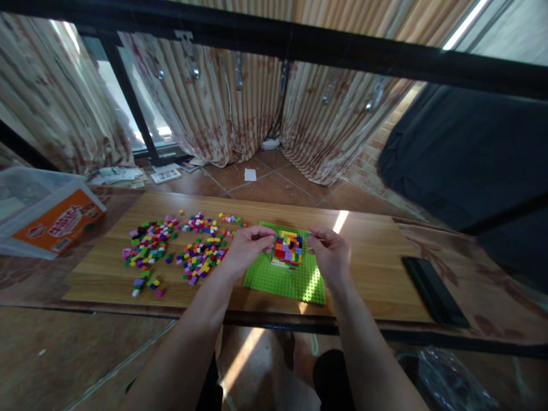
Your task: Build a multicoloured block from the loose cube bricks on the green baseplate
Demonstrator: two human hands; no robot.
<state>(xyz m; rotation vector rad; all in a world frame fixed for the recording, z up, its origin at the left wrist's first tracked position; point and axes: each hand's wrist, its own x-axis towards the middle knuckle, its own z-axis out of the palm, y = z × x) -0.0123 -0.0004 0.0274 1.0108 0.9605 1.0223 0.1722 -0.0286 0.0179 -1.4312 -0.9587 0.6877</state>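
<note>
A block structure of many colours (288,249) stands on a green studded baseplate (274,279), with a small dark gap in its top. At its left side is my left hand (253,241), thumb and forefinger pinched together close to the bricks. My right hand (329,246) is on the other side, a little apart from the structure, its fingertips also closed in a pinch over the baseplate's right edge. Whatever either pinch holds is too small to make out.
Loose coloured bricks (205,258) lie in several heaps left of the baseplate on the wooden board (368,245). A clear plastic bin with an orange label (64,221) stands at far left. A long black object (434,291) rests at the board's right end. A dark bar crosses above.
</note>
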